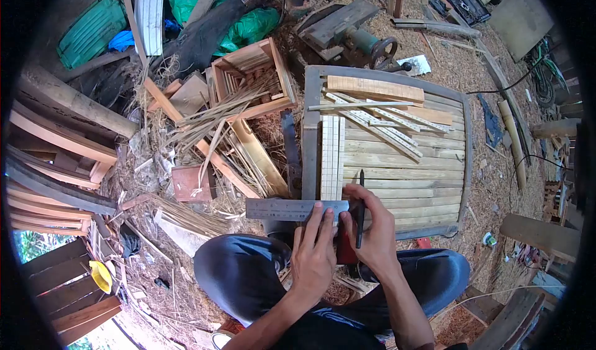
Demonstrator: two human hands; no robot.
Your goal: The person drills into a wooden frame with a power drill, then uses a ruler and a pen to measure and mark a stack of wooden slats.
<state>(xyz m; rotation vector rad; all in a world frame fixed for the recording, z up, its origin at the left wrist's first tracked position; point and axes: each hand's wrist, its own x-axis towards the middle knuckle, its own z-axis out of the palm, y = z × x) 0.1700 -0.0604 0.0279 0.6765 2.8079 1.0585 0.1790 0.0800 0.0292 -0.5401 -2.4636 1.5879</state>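
A steel ruler lies crosswise over the near end of several light wooden strips marked with dark grid lines. My left hand holds the ruler, its fingertips pressed on the face. Just to the right, my right hand is closed around a black pen, which points away from me. The fingers of that hand rest beside the strips' end and the ruler's right end. The strips lie along the left side of a slatted wooden table. Something dark red shows between my hands, partly hidden.
More marked wood pieces and hole-dotted strips lie at the table's far end. A wooden crate with thin sticks stands to the left. Beyond the table is a vise with a handwheel. Shavings cover the ground.
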